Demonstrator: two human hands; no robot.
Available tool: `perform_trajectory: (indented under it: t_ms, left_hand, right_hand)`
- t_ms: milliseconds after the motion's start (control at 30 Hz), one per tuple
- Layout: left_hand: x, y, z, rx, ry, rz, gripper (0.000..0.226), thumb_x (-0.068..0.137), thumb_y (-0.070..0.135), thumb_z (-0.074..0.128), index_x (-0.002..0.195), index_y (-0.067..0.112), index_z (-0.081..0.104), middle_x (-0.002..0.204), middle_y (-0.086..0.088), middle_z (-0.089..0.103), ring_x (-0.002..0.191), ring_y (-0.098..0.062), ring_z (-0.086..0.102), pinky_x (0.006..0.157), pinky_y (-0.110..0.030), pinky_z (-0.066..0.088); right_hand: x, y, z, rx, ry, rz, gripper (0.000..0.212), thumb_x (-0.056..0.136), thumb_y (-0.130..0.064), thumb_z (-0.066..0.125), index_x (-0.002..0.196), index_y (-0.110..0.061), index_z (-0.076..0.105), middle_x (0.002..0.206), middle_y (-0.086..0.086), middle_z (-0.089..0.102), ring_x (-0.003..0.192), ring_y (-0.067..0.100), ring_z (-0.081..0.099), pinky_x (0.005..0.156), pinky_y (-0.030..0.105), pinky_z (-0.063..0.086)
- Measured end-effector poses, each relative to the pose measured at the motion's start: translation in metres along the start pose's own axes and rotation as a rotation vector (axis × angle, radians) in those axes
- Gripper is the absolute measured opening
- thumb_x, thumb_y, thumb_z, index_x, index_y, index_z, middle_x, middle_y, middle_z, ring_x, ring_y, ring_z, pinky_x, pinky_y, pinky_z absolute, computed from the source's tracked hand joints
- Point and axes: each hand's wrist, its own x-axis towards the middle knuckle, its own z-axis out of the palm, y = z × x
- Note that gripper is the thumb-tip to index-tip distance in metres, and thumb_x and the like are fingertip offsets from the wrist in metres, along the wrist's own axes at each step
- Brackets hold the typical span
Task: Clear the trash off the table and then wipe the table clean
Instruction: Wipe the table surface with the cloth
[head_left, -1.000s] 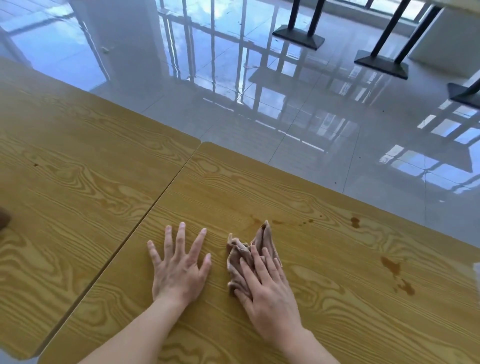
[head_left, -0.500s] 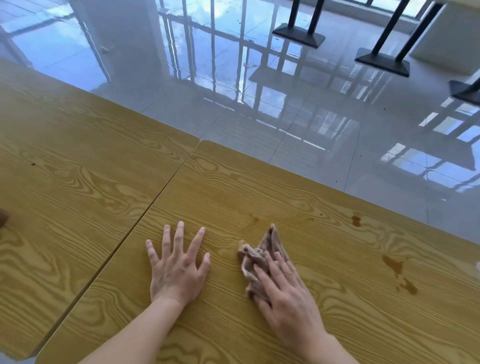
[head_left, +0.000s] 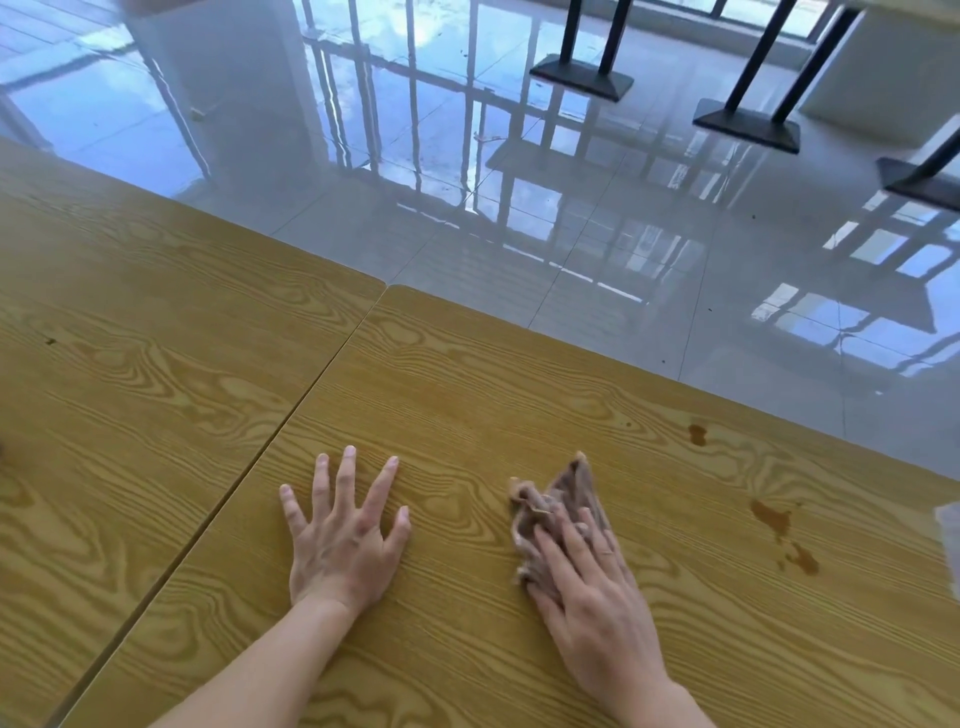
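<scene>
Wiping is the step in hand, I judge, because I see no trash on the table (head_left: 467, 374), only stains. My right hand (head_left: 597, 608) lies flat, fingers together, and presses a crumpled brown cloth (head_left: 558, 506) on the wood; it does not clench the cloth, only pins it. My left hand (head_left: 340, 540) is spread open, palm down, on bare wood, well apart from the right one, and holds nothing. To the right of the cloth I see a brown stain (head_left: 774, 517) with a smaller blot (head_left: 802, 558) below it, and one more spot (head_left: 697, 434) nearer the far edge. To do this step well I would keep the palm flat, push the cloth over each stain with even pressure, and overlap the passes. At the right border something pale (head_left: 949, 525) shows, but I cannot tell what it is.
</scene>
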Motion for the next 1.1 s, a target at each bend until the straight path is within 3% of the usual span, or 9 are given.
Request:
perform_trajectory:
  t_ms: [167, 267, 333, 400, 600, 767, 867, 1000, 1100]
  left_hand:
    - [-0.016, 0.02, 0.001, -0.04, 0.077, 0.218, 0.069, 0.089, 0.053, 0.034, 0.151, 0.025, 0.029, 0.158, -0.014, 0.023, 0.149, -0.035, 0.011, 0.115, -0.068, 0.01]
    - [-0.035, 0.08, 0.015, -0.083, 0.074, 0.499, 0.064, 0.089, 0.048, 0.046, 0.148, 0.027, 0.037, 0.157, -0.01, 0.03, 0.15, -0.031, 0.011, 0.118, -0.061, 0.013]
    - [-0.038, 0.124, 0.022, -0.071, 0.029, 0.579, 0.059, 0.091, 0.05, 0.043, 0.148, 0.032, 0.037, 0.16, -0.008, 0.027, 0.151, -0.029, 0.006, 0.119, -0.058, 0.011]
    - [-0.038, 0.151, 0.029, -0.03, -0.014, 0.562, 0.06, 0.093, 0.054, 0.033, 0.15, 0.036, 0.032, 0.162, -0.007, 0.021, 0.151, -0.027, 0.001, 0.119, -0.054, 0.006]
    - [-0.032, 0.157, 0.041, 0.036, 0.0, 0.528, 0.064, 0.092, 0.06, 0.028, 0.152, 0.039, 0.025, 0.163, -0.005, 0.019, 0.152, -0.024, 0.004, 0.12, -0.053, 0.008]
    - [-0.032, 0.158, 0.038, 0.017, -0.008, 0.501, 0.064, 0.09, 0.06, 0.029, 0.151, 0.042, 0.026, 0.163, -0.002, 0.019, 0.152, -0.02, 0.001, 0.121, -0.052, 0.008]
    - [-0.032, 0.156, 0.039, 0.022, -0.012, 0.489, 0.063, 0.09, 0.062, 0.028, 0.151, 0.046, 0.022, 0.163, -0.001, 0.017, 0.152, -0.019, 0.0, 0.121, -0.054, 0.005]
    - [-0.032, 0.158, 0.04, 0.02, 0.016, 0.454, 0.06, 0.09, 0.067, 0.027, 0.148, 0.055, 0.016, 0.164, -0.001, 0.014, 0.151, -0.02, -0.004, 0.121, -0.054, -0.001]
    - [-0.032, 0.157, 0.039, 0.011, 0.017, 0.432, 0.059, 0.09, 0.069, 0.023, 0.147, 0.057, 0.013, 0.165, 0.0, 0.01, 0.151, -0.018, -0.008, 0.121, -0.052, -0.003]
  right_hand:
    - [-0.022, 0.05, -0.02, 0.053, 0.044, 0.493, 0.069, 0.098, -0.065, 0.015, 0.156, -0.029, 0.023, 0.165, -0.004, 0.014, 0.153, 0.024, 0.002, 0.124, 0.044, 0.012]
    - [-0.04, 0.043, -0.016, 0.005, -0.016, 0.357, 0.061, 0.098, -0.066, 0.021, 0.154, -0.043, 0.018, 0.166, -0.01, 0.003, 0.154, 0.024, -0.004, 0.124, 0.041, 0.004]
    - [-0.065, 0.063, -0.016, -0.016, -0.028, 0.226, 0.059, 0.099, -0.065, 0.025, 0.154, -0.042, 0.023, 0.166, -0.012, 0.006, 0.154, 0.019, 0.001, 0.122, 0.038, 0.009]
    - [-0.094, 0.101, -0.024, -0.022, -0.012, 0.262, 0.06, 0.099, -0.065, 0.025, 0.153, -0.039, 0.028, 0.166, -0.011, 0.01, 0.154, 0.015, 0.004, 0.121, 0.036, 0.014]
    - [-0.103, 0.16, -0.037, 0.099, 0.086, 0.785, 0.059, 0.099, -0.057, 0.034, 0.153, -0.036, 0.029, 0.166, -0.004, 0.007, 0.153, 0.026, 0.003, 0.123, 0.043, 0.013]
    - [-0.131, 0.118, -0.019, 0.093, 0.133, 0.36, 0.051, 0.101, -0.06, 0.034, 0.147, -0.041, 0.04, 0.163, -0.009, 0.024, 0.152, 0.023, 0.016, 0.121, 0.04, 0.018]
    - [-0.144, 0.159, -0.024, 0.038, 0.13, 0.25, 0.05, 0.102, -0.053, 0.04, 0.149, -0.036, 0.041, 0.164, -0.009, 0.023, 0.153, 0.02, 0.013, 0.119, 0.041, 0.026]
    - [-0.094, 0.22, -0.046, 0.142, 0.105, 0.788, 0.054, 0.101, -0.054, 0.036, 0.151, -0.035, 0.035, 0.166, 0.001, 0.016, 0.152, 0.029, 0.006, 0.122, 0.049, 0.017]
    - [-0.067, 0.208, -0.042, 0.117, 0.069, 0.806, 0.053, 0.1, -0.055, 0.034, 0.15, -0.039, 0.031, 0.166, -0.001, 0.014, 0.151, 0.035, 0.006, 0.122, 0.049, 0.012]
